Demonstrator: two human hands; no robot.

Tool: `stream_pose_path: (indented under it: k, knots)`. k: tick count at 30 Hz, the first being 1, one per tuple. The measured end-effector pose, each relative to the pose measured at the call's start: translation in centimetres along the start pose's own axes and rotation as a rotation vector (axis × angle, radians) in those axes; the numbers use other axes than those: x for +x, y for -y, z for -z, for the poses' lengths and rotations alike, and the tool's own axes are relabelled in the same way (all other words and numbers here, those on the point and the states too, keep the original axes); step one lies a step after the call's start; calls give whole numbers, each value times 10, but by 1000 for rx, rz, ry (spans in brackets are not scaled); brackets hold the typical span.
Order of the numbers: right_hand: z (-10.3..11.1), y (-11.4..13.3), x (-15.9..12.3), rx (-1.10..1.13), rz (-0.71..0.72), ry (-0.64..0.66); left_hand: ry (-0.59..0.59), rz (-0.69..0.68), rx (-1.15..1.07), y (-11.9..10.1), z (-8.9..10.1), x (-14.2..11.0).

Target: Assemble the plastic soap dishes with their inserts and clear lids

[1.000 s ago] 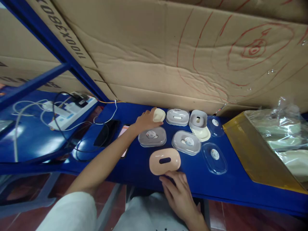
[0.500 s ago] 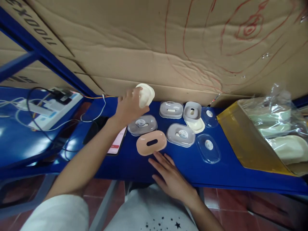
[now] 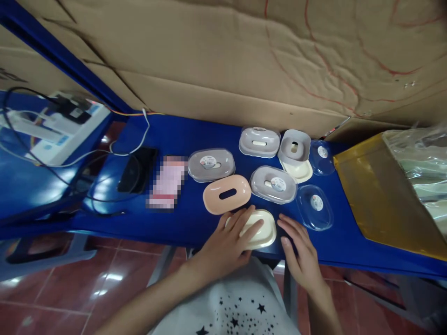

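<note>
Gripping cream dish (image 3: pixel 268 229) by left end in left hand (image 3: pixel 226 240), fingers across top, thumb at near edge. Right hand (image 3: pixel 303 253) empty, fingers parted, just beside right end. Over front edge of desk (image 3: pixel 181 228), near peach dish (image 3: pixel 242 190). Probably light, stiff, slick plastic; best taken by opposite end rims.

White glare on red floor tiles (image 3: pixel 70 288); edges soft; phone screen (image 3: pixel 169 181) pixelated.

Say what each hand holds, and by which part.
The left hand holds the near cream dish by its left end, from above; the right hand holds nothing.
</note>
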State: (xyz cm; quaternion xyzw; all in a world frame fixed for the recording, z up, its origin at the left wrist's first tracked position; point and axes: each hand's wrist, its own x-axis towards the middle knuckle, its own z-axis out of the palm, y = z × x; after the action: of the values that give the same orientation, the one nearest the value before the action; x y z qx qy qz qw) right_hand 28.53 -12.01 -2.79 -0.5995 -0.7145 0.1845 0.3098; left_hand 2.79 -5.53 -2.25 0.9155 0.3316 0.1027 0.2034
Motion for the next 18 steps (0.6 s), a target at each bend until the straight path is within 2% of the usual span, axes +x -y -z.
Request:
stream_pose_path:
  k: [4,7,12,15,18]
  knots:
    - [-13,6,-1,-80,84,68,7,-115,3,9,4,4]
    - [-25,11,0,-124,78,69,-104,-122,-60,15,13,-6]
    - [-37,17,8,-156,32,87,-402,202,-74,34,26,-24]
    - [-40,19,16,-141,41,117,-424,346,-100,46,27,-26]
    - [-43,20,22,-134,60,135,-422,408,-168,55,24,-21]
